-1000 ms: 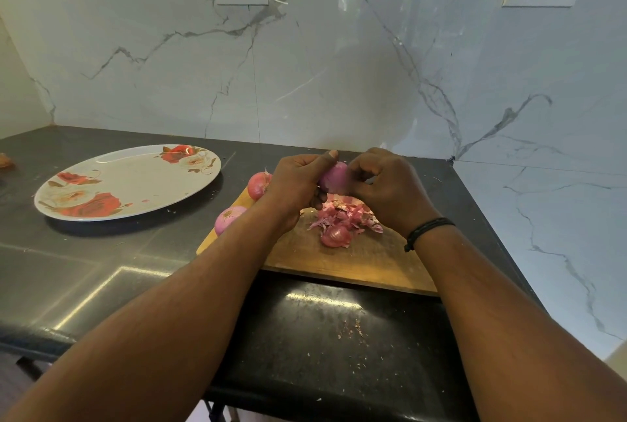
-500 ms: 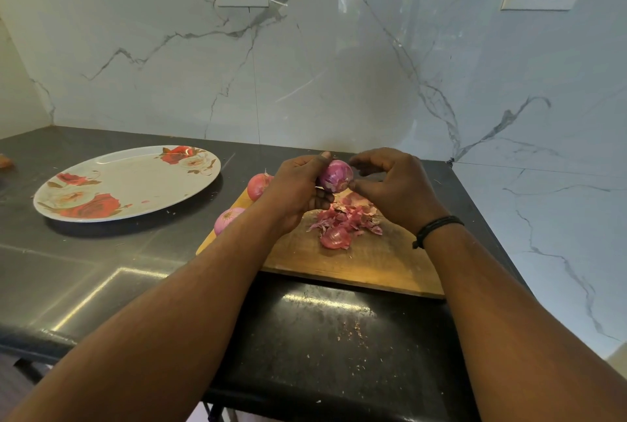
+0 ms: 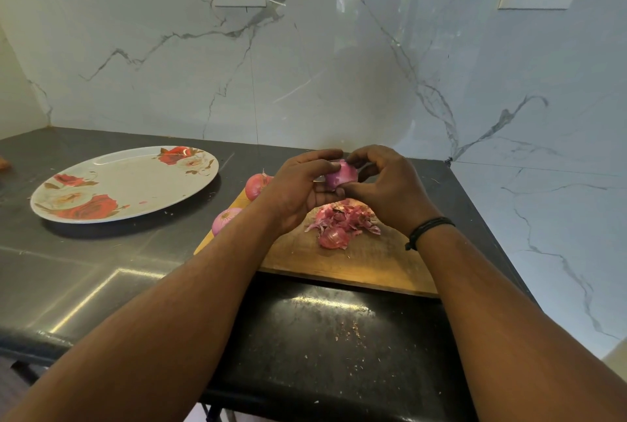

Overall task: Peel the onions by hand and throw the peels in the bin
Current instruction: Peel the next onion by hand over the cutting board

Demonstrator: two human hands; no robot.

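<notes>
Both hands hold one onion [image 3: 341, 174] above the wooden board [image 3: 356, 260]: the left hand [image 3: 298, 189] and the right hand [image 3: 386, 189] curl their fingers round it. Under this grip lies a heap of peels [image 3: 342, 220]; to its left is a flowered plate [image 3: 125, 182] on the dark worktop [image 3: 101, 269], with marble walls [image 3: 169, 65] behind.

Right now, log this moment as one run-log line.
stage: peeling | left hand: holds onion | right hand: pinches same onion | peels: piled on cutting board | bin: not in view

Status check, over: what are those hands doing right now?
Left hand and right hand both grip one onion above the cutting board. Peel pile on board. No bin in view.
</notes>
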